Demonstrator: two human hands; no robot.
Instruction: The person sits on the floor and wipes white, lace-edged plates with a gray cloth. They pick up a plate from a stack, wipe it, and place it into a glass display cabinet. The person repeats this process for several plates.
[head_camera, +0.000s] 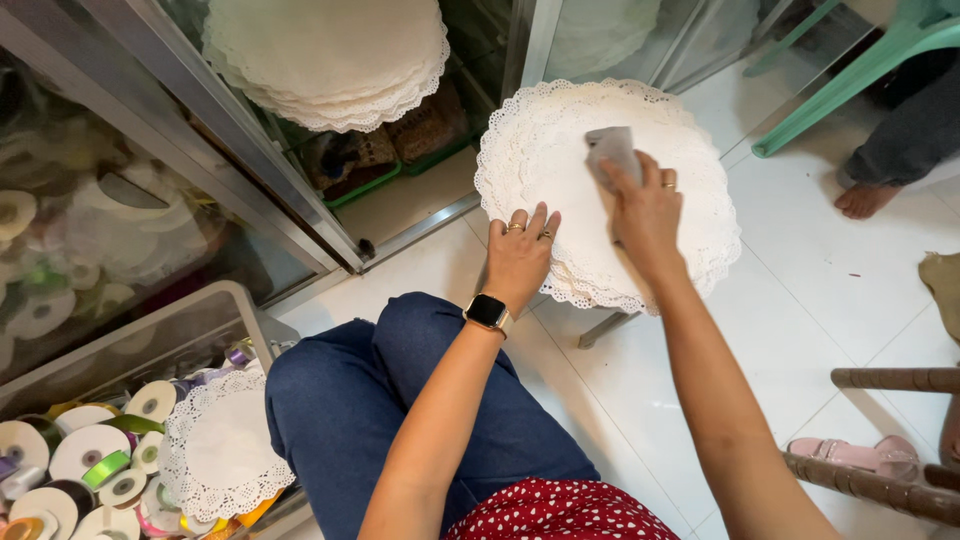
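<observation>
We press our left hand (520, 255), fingers spread, on the doily stack (560, 170) to steady it, while our right hand (645, 210) pinches a grey cloth (612, 150) atop it.

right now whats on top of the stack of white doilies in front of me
On the stack of white doilies the left hand lies flat near the edge, and the right hand presses a small grey folded cloth. The support beneath is covered; only one leg shows.
</observation>
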